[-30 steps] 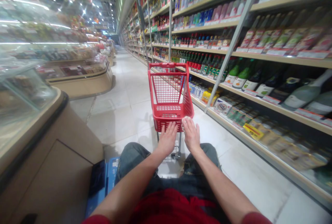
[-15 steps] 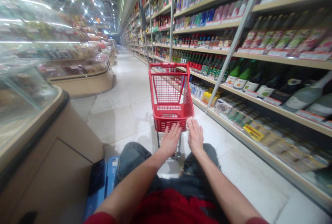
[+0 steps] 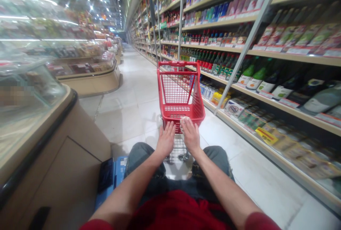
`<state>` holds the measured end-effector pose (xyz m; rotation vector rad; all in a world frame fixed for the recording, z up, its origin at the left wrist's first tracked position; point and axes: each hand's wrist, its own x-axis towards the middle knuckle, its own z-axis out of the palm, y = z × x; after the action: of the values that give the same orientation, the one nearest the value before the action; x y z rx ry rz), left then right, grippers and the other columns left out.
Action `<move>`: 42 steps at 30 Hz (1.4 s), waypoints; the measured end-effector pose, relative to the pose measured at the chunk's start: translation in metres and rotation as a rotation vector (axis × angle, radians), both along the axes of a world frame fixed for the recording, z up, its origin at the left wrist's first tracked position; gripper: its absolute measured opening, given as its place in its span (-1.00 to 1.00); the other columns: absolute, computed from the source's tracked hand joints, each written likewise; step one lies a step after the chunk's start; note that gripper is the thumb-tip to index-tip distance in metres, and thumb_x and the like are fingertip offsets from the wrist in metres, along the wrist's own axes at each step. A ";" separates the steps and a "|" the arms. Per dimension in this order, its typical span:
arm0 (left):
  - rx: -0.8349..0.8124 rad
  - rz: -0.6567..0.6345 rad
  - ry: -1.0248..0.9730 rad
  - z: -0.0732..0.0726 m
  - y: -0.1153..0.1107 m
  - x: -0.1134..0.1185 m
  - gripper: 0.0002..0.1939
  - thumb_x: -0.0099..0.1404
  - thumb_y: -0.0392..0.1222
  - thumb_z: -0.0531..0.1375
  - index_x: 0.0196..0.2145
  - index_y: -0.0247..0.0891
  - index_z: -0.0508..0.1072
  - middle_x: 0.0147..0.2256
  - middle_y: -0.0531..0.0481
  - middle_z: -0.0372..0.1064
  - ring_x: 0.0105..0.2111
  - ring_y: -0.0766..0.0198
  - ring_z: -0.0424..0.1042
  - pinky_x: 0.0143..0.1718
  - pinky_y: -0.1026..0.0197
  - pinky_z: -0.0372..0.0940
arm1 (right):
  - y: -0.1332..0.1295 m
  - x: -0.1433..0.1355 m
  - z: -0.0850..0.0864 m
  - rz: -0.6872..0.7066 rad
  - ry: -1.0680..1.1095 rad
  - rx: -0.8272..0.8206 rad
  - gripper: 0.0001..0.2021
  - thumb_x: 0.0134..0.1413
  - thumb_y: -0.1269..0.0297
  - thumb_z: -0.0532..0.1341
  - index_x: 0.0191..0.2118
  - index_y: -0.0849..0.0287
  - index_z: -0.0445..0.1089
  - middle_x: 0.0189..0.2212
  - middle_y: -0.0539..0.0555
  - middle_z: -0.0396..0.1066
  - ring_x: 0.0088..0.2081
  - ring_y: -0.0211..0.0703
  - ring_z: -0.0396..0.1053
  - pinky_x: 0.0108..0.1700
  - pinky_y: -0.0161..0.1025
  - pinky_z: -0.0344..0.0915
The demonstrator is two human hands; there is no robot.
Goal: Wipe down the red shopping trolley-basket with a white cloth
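Observation:
A red plastic shopping cart [image 3: 200,97] stands right in front of my knees, its near side facing me. My right hand [image 3: 190,136] presses a crumpled whitish cloth or tissue [image 3: 182,123] against the near rim, with the palm covering most of it. Beside it, my left hand [image 3: 166,139] lies against the basket's near side, fingers stretched out and nothing visible in them. The two hands are close together but apart.
On the right, long shelves [image 3: 298,111] hold bottles, cans and boxes. A glass-topped display counter [image 3: 87,144] rises on the left, with a blue object [image 3: 119,169] at its foot by my leg. Pale floor tiles [image 3: 125,109] run up the aisle.
My right hand with the cloth has slid left along the cart's near rim, from its right corner towards the middle. My left hand has shifted left as well.

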<state>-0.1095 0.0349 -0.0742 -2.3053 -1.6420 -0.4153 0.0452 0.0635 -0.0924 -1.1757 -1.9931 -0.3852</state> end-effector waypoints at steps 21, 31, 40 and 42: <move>-0.064 0.172 -0.052 0.003 -0.007 -0.034 -0.36 0.16 -0.43 -0.09 0.22 -0.42 -0.04 0.26 -0.21 -0.15 0.26 0.11 -0.17 0.20 -0.15 -0.13 | -0.008 -0.049 -0.034 0.125 -0.213 -0.125 -0.52 0.09 0.57 -0.07 0.12 0.19 0.22 0.08 0.18 0.27 0.16 -0.08 0.11 0.10 0.02 0.08; 0.010 0.026 -0.029 0.002 0.000 0.003 -0.34 0.14 -0.46 -0.09 0.22 -0.38 -0.04 0.26 -0.20 -0.15 0.27 0.14 -0.23 0.20 -0.16 -0.13 | -0.008 0.001 -0.009 -0.020 -0.056 -0.103 -0.46 0.07 0.60 -0.09 0.17 0.14 0.13 0.16 0.17 0.15 0.26 -0.10 -0.11 0.17 0.08 -0.06; -0.023 -0.087 0.046 0.003 -0.002 0.023 -0.33 0.14 -0.44 -0.09 0.23 -0.36 -0.06 0.26 -0.16 -0.14 0.27 0.15 -0.23 0.19 -0.17 -0.11 | -0.017 0.019 -0.021 -0.064 -0.045 -0.127 -0.40 0.02 0.63 -0.08 0.19 0.11 0.09 0.16 0.16 0.14 0.25 -0.12 -0.07 0.16 0.05 -0.05; -0.012 -0.083 0.037 0.006 0.000 0.026 -0.33 0.13 -0.44 -0.09 0.23 -0.36 -0.07 0.26 -0.16 -0.14 0.27 0.16 -0.24 0.20 -0.18 -0.12 | -0.011 0.023 -0.006 -0.082 -0.001 -0.063 -0.41 0.05 0.61 -0.08 0.21 0.08 0.05 0.18 0.15 0.12 0.26 -0.15 -0.13 0.18 0.05 -0.09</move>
<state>-0.0832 0.0347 -0.0684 -2.3813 -1.5404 -0.3794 0.0682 0.0520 -0.0983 -1.2999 -1.9753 -0.3669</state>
